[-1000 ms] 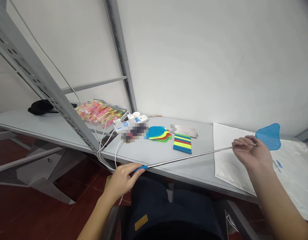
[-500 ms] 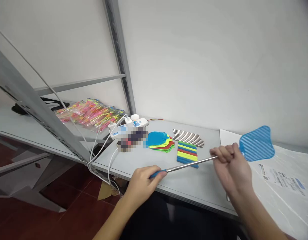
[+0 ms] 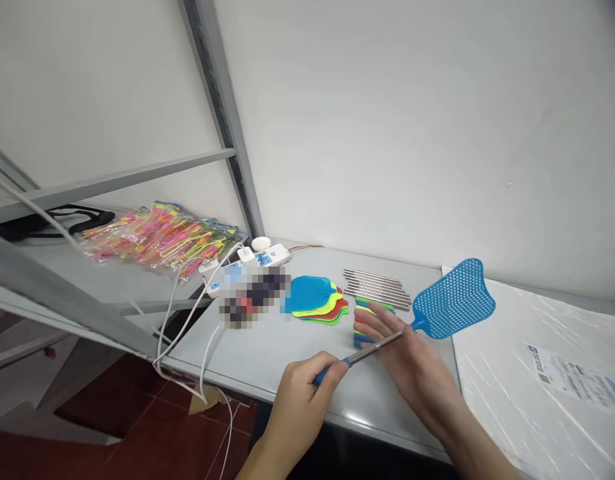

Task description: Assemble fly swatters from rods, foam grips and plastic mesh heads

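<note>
My left hand (image 3: 307, 393) is closed round the blue handle of a fly swatter (image 3: 454, 300). The swatter has a metal rod and a perforated blue head, which points up to the right. My right hand (image 3: 407, 360) has its fingers stretched out beside the rod, near the neck of the head; whether the palm touches the rod I cannot tell. Behind those fingers lies a row of coloured handle tubes (image 3: 360, 339), partly hidden. Metal rods (image 3: 377, 288) lie side by side beyond them. A stack of swatter heads (image 3: 314, 297), blue on top, rests to their left.
A white power strip (image 3: 277, 255) with plugs and cables stands at the back left, near a pixelated patch. Bagged colourful items (image 3: 162, 237) lie on the left shelf beside a metal upright (image 3: 222, 113). A plastic-wrapped white package (image 3: 532, 413) covers the right side.
The swatter's rod has become shorter, and its head has come left toward my left hand. My right hand has moved left and its fingers have opened from round the rod.
</note>
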The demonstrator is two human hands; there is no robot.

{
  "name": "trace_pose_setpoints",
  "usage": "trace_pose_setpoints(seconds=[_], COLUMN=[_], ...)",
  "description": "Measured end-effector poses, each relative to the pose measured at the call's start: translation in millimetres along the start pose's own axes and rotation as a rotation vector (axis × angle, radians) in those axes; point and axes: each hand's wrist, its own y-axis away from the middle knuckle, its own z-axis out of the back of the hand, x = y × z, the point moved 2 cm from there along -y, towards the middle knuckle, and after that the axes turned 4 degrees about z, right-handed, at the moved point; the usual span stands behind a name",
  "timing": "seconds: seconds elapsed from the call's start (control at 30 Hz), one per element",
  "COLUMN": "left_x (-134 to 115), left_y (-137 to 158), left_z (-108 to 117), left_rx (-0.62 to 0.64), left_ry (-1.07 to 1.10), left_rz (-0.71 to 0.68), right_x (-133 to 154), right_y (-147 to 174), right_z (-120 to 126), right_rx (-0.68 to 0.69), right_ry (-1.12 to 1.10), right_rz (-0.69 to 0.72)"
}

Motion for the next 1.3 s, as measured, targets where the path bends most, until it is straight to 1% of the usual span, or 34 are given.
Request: trace_pose_setpoints(seconds=[0.03, 0.07, 0.17, 0.23, 0.3, 0.37, 0.47, 0.53, 0.6, 0.63, 0.7, 0.77, 0.8, 0.83, 0.87, 0.93, 1.0, 1.03, 1.07, 1.13, 1.2, 1.3], left_x=[0.7, 1.5, 3.1, 2.1, -1.1, -5.5, -11.1, -12.2, -11.9, -12.3, -16.4, -26.8, -33.8, -41.6, -49.7, -64.6, -74.8, -77.6, -79.0, -79.1, -77.3, -76.8], left_y=[-2.1, -4.4, -11.9, -18.0, -24.5, -30.8, -39.3, -44.6, -49.8, -52.3, -56.9, -61.0, -62.9, -65.4, -68.5, -77.0, -89.1, -97.0, -106.5, -129.5, -155.3, -186.8], left_z=[3.2, 6.7, 15.8, 18.5, 17.4, 13.0, 3.8, -2.9, -12.9, -20.1, -39.5, -62.2, -72.9, -81.6, -87.8, -93.5, -93.6, -93.4, -93.7, -96.7, -102.7, -113.5], left_rx=[0.013, 0.029, 0.093, 0.113, 0.100, 0.086, 0.092, 0.103, 0.140, 0.173, 0.278, 0.411, 0.477, 0.515, 0.525, 0.474, 0.360, 0.300, 0.244, 0.154, 0.104, 0.111], left_ry=[0.016, 0.027, 0.024, 0.006, 0.001, 0.016, 0.053, 0.098, 0.187, 0.252, 0.416, 0.585, 0.651, 0.674, 0.645, 0.454, 0.177, 0.046, -0.073, -0.278, -0.467, -0.657], left_rz=[0.018, 0.037, 0.081, 0.093, 0.088, 0.082, 0.072, 0.072, 0.099, 0.128, 0.198, 0.263, 0.291, 0.283, 0.227, 0.011, -0.236, -0.334, -0.404, -0.467, -0.426, -0.362], right_x=[7.0, 15.1, 39.9, 50.6, 55.0, 54.5, 52.2, 52.8, 53.0, 51.7, 46.4, 40.6, 39.8, 41.3, 45.5, 60.5, 79.2, 88.2, 96.1, 106.8, 109.3, 101.4], right_y=[-4.9, -10.4, -27.7, -36.6, -41.5, -42.9, -41.8, -39.7, -35.6, -33.0, -27.3, -21.0, -18.3, -16.2, -14.9, -14.6, -15.8, -16.2, -16.3, -15.4, -14.0, -11.8], right_z=[6.6, 14.0, 34.4, 39.5, 37.1, 31.4, 26.7, 28.7, 32.3, 33.1, 30.9, 26.8, 26.3, 28.1, 32.3, 47.5, 69.0, 81.2, 93.9, 118.5, 140.1, 164.5], right_rx=[-0.014, -0.060, -0.315, -0.422, -0.468, -0.488, -0.502, -0.523, -0.545, -0.527, -0.393, -0.220, -0.165, -0.145, -0.155, -0.190, -0.194, -0.205, -0.241, -0.336, -0.407, -0.411], right_ry=[-0.033, -0.071, -0.136, -0.126, -0.094, -0.064, -0.033, -0.004, 0.042, 0.069, 0.157, 0.294, 0.375, 0.460, 0.547, 0.736, 0.940, 1.035, 1.124, 1.295, 1.455, 1.612], right_rz=[-0.007, 0.001, 0.107, 0.193, 0.276, 0.320, 0.327, 0.352, 0.362, 0.334, 0.206, 0.059, 0.013, -0.005, 0.000, 0.053, 0.105, 0.123, 0.132, 0.121, 0.047, -0.099])
